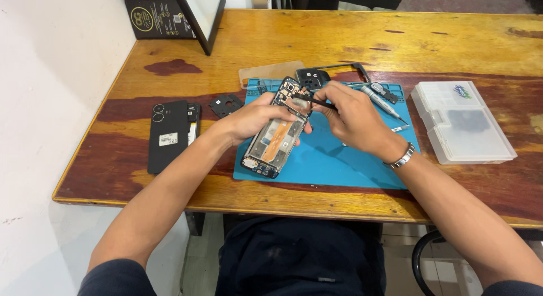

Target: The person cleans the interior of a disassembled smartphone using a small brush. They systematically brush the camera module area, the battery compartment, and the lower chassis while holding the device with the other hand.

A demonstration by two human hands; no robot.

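An opened phone [272, 139] with its back removed lies tilted over the blue work mat [334, 160], its circuit boards and orange flex cable exposed. My left hand [249, 118] grips the phone's left edge near the top. My right hand [350, 118] holds thin black tweezers [311, 100], their tips at the upper part of the phone beside the camera module. A metal bracelet sits on my right wrist.
A black back cover [169, 135] and a small black plate [225, 105] lie left of the mat. A black frame part [325, 75], a screwdriver [382, 102] and a translucent sheet [271, 72] are behind it. A clear plastic box [461, 121] stands right. A framed panel [201, 13] leans far left.
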